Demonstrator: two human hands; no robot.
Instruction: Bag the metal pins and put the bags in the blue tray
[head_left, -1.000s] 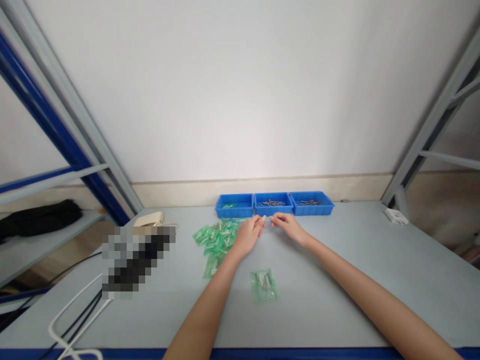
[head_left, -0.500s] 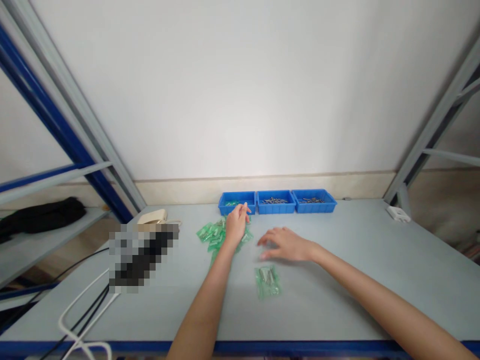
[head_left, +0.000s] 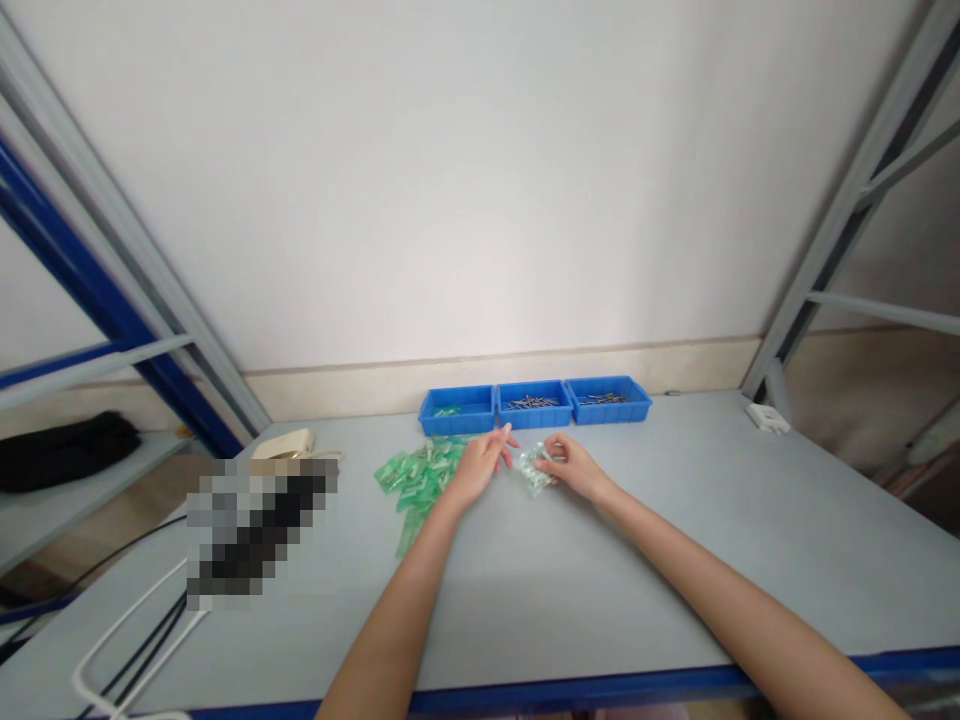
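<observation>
My right hand [head_left: 579, 468] pinches a small clear-green plastic bag [head_left: 534, 470] with metal pieces inside, at the middle of the table. Just left of that bag is my left hand [head_left: 484, 467], its fingers a little apart and nothing visible in them. Beside and partly behind my left hand and forearm lies a pile of similar green plastic bags [head_left: 421, 478]. Beyond my hands stand three blue bins in a row. Small green bags lie in the left bin [head_left: 457, 425]; thin metal parts fill some of the middle bin [head_left: 534, 416] and the right bin [head_left: 611, 412].
To the left, a cream-coloured box [head_left: 283, 444] sits near a blurred-out dark patch, with white and black cables [head_left: 142, 650] running off the front. A white plug-like block [head_left: 767, 418] rests at the far right. The bins back onto a pale wall [head_left: 480, 200].
My right hand has picked up the bag that lay near the front of the table and lifted it toward my left hand. My left hand has shifted slightly off the pile. The view has moved somewhat.
</observation>
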